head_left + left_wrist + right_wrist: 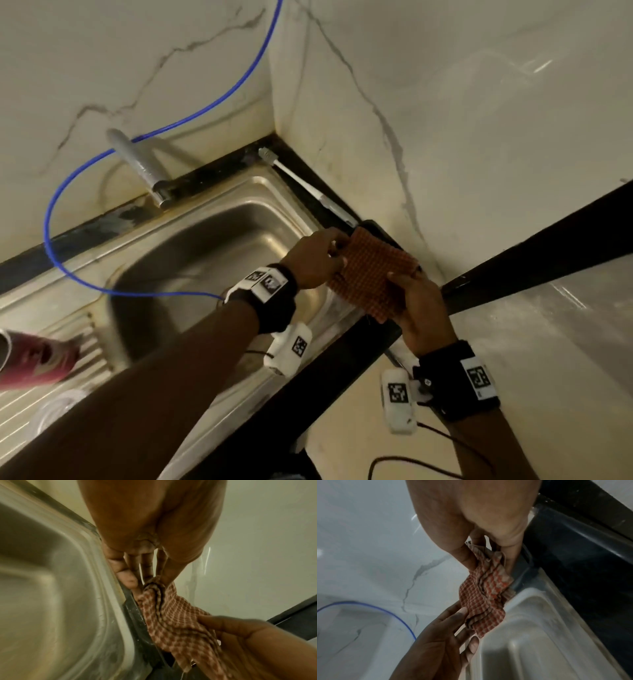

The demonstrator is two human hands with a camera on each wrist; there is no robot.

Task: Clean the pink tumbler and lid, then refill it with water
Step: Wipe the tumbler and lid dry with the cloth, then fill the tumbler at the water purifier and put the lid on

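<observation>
An orange checked cloth [373,274] is stretched between both hands beside the right rim of the sink [301,212]. My left hand [337,255] pinches its far edge and my right hand [399,281] grips its near corner. In the left wrist view the cloth [171,615] hangs folded from the left hand [152,580] towards the right hand [240,631]. The right wrist view shows my right hand [489,555] holding the bunched cloth [481,601], with the left hand [462,615] at its lower edge. The pink tumbler [37,359] lies on its side on the drainboard, far left. A blurred clear round lid [54,409] lies just below it.
A steel tap [144,168] stands behind the basin [205,246], and a blue hose [51,219] loops from the wall down into it. A white brush [308,185] lies along the back right corner. A black tray [380,229] sits under the cloth, against the marble wall.
</observation>
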